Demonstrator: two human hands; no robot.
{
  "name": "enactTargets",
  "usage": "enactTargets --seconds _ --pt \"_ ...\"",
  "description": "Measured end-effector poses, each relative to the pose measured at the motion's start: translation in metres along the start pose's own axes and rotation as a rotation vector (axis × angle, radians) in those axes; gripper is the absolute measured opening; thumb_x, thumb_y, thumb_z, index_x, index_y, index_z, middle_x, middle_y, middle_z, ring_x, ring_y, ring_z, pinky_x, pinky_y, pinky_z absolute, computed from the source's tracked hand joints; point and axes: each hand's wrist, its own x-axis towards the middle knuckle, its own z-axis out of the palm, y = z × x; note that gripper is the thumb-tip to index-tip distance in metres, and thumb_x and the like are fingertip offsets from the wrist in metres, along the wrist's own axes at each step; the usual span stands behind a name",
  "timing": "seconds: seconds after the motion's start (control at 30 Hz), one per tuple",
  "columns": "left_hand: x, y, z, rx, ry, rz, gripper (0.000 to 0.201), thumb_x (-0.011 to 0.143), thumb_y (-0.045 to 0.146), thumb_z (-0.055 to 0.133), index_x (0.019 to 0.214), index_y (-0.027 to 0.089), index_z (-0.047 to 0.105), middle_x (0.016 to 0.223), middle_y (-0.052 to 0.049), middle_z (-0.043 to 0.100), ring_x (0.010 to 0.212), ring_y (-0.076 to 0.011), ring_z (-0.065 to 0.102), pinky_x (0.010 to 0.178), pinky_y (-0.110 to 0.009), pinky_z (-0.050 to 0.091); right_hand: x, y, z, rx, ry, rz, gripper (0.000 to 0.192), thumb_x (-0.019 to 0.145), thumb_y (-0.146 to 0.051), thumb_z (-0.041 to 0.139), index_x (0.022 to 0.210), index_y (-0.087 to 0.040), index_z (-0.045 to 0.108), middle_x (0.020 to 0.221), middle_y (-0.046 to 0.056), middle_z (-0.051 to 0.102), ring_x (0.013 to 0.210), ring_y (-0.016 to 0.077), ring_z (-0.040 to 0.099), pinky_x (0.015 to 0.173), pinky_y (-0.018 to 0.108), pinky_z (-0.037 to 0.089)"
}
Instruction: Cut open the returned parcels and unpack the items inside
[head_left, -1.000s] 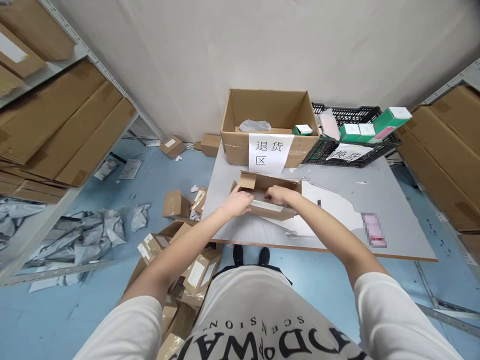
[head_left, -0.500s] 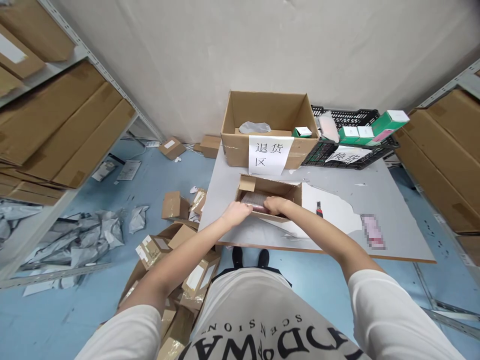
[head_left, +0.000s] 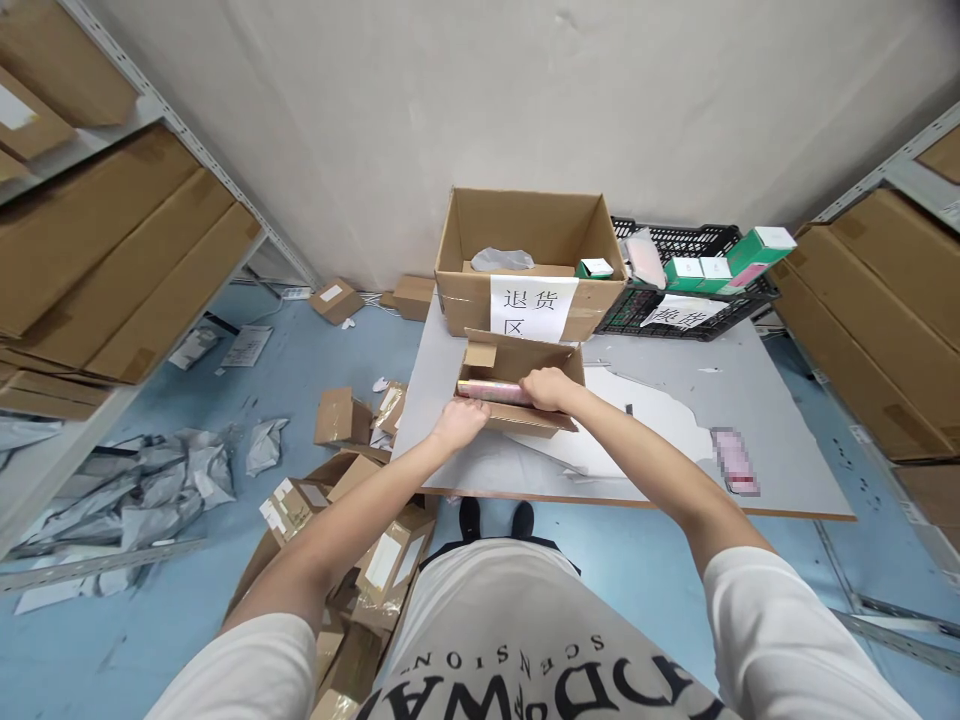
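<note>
A small open cardboard box point(head_left: 525, 360) lies on the grey table point(head_left: 675, 470) in front of me. My left hand point(head_left: 459, 424) grips the box's near left corner. My right hand point(head_left: 547, 389) reaches over the near wall and holds a pink flat package point(head_left: 491, 391) that is rising out of the box. The package's right end is hidden under my fingers.
Behind it stands a large open carton point(head_left: 525, 250) with a paper sign, and a black crate point(head_left: 682, 290) with green and white boxes. A pink item point(head_left: 733, 460) and white paper point(head_left: 645, 420) lie on the table. Empty cartons point(head_left: 341, 415) litter the floor at left; shelves flank both sides.
The pink package has come up from inside the small box to its near rim in my right hand. My left hand slid down to the box's near left corner.
</note>
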Motion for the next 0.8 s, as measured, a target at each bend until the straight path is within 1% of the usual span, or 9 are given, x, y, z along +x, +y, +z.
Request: enactTargets --seconds 0.27,0.33,0.4,0.47,0.5,0.57,0.63,0.7,0.8 --pt "-0.002 -0.006 0.011 -0.043 -0.050 -0.139 0.022 0.081 0.004 0.045 0.090 0.010 0.065 0.083 -0.017 0.068 0.084 -0.0258 0.066 0.072 -0.035 0.049 -0.052 0.009 -0.063 -0.004 0.215 0.035 0.023 0.086 -0.022 0.045 0.100 -0.014 0.061 0.093 0.016 0.068 0.086 0.0272 0.065 0.069 0.032 0.044" --pt "-0.005 -0.005 0.007 -0.097 -0.043 -0.155 0.018 0.083 0.019 0.052 0.094 0.011 0.064 0.085 -0.016 0.069 0.085 -0.0277 0.066 0.076 -0.038 0.049 -0.071 0.017 -0.072 0.042 0.303 0.055 0.023 0.087 -0.025 0.044 0.101 -0.015 0.059 0.091 0.015 0.068 0.083 0.0266 0.064 0.066 0.031 0.043" --pt "-0.008 -0.003 0.000 -0.203 0.037 -0.161 0.039 0.077 0.041 0.063 0.103 0.012 0.063 0.092 -0.017 0.069 0.092 -0.0312 0.065 0.086 -0.043 0.047 -0.091 0.028 -0.075 0.144 0.409 0.062 0.023 0.088 -0.028 0.044 0.101 -0.015 0.058 0.089 0.013 0.068 0.080 0.0250 0.063 0.065 0.030 0.041" --pt "-0.008 -0.002 -0.007 -0.376 0.181 -0.184 0.063 0.071 0.055 0.064 0.116 0.011 0.058 0.109 -0.018 0.066 0.104 -0.0342 0.059 0.095 -0.046 0.041 -0.110 0.039 -0.072 0.312 0.529 0.038 0.023 0.089 -0.032 0.045 0.099 -0.016 0.057 0.086 0.010 0.067 0.077 0.0222 0.061 0.065 0.028 0.040" --pt "-0.006 -0.001 -0.011 -0.494 0.265 -0.202 0.065 0.074 0.056 0.060 0.121 0.010 0.056 0.116 -0.018 0.062 0.111 -0.0340 0.056 0.098 -0.046 0.039 -0.118 0.044 -0.068 0.416 0.596 0.018 0.024 0.089 -0.034 0.046 0.098 -0.016 0.058 0.085 0.008 0.067 0.076 0.0209 0.060 0.065 0.027 0.040" --pt "-0.001 0.002 -0.018 -0.797 0.438 -0.237 0.057 0.085 0.050 0.044 0.125 0.010 0.053 0.125 -0.017 0.058 0.117 -0.0304 0.052 0.100 -0.044 0.038 -0.132 0.052 -0.057 0.656 0.733 -0.024 0.029 0.087 -0.041 0.049 0.097 -0.016 0.059 0.085 0.006 0.066 0.076 0.0195 0.059 0.066 0.026 0.041" --pt "0.005 0.006 -0.027 -1.148 0.560 -0.248 0.051 0.090 0.043 0.035 0.124 0.010 0.053 0.124 -0.015 0.059 0.115 -0.0266 0.055 0.098 -0.041 0.041 -0.141 0.054 -0.042 0.918 0.839 -0.048 0.037 0.083 -0.049 0.053 0.100 -0.017 0.060 0.091 0.005 0.066 0.081 0.0204 0.059 0.070 0.028 0.043" --pt "0.010 0.013 -0.035 -1.456 0.598 -0.252 0.050 0.092 0.042 0.032 0.125 0.010 0.050 0.121 -0.014 0.061 0.111 -0.0251 0.058 0.093 -0.040 0.045 -0.143 0.052 -0.026 1.161 0.871 -0.052 0.044 0.078 -0.054 0.059 0.103 -0.018 0.060 0.099 0.006 0.066 0.089 0.0227 0.060 0.076 0.030 0.045" --pt "0.008 0.024 -0.045 -1.707 0.517 -0.247 0.056 0.095 0.048 0.018 0.129 0.012 0.046 0.116 -0.014 0.064 0.111 -0.0250 0.058 0.090 -0.041 0.046 -0.136 0.042 0.000 1.410 0.831 -0.027 0.053 0.070 -0.060 0.064 0.105 -0.020 0.060 0.101 0.008 0.067 0.097 0.0255 0.061 0.083 0.036 0.046"
